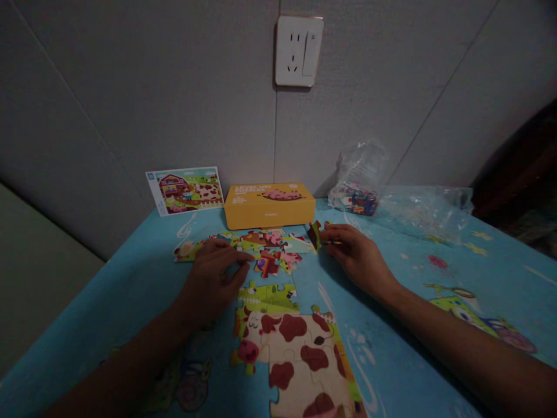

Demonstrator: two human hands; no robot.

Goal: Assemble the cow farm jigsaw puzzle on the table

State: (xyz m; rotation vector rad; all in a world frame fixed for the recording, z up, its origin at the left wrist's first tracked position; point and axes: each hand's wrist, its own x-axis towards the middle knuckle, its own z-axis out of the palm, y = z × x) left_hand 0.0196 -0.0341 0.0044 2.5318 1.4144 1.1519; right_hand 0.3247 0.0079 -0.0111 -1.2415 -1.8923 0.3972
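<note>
My right hand point(354, 255) pinches a dark brown and green puzzle piece point(314, 235) above the table, at the right end of the loose pieces. My left hand point(213, 276) is over the left part of that pile, index finger stretched out, its tip beside a red and purple puzzle piece point(267, 264). I see a gap between thumb and index; the other fingers are partly hidden. Loose puzzle pieces point(252, 241) lie in front of the yellow box. Nearer me is a joined puzzle section with a brown-spotted cow point(304, 354), a green fence section point(267, 297) at its top.
A yellow puzzle box point(270, 208) stands against the wall. Left of it leans a farm picture card point(187, 191). To the right sit a clear plastic bag point(359, 180) with more pieces and crumpled clear plastic point(429, 215). A blue patterned cloth point(391, 360) covers the table.
</note>
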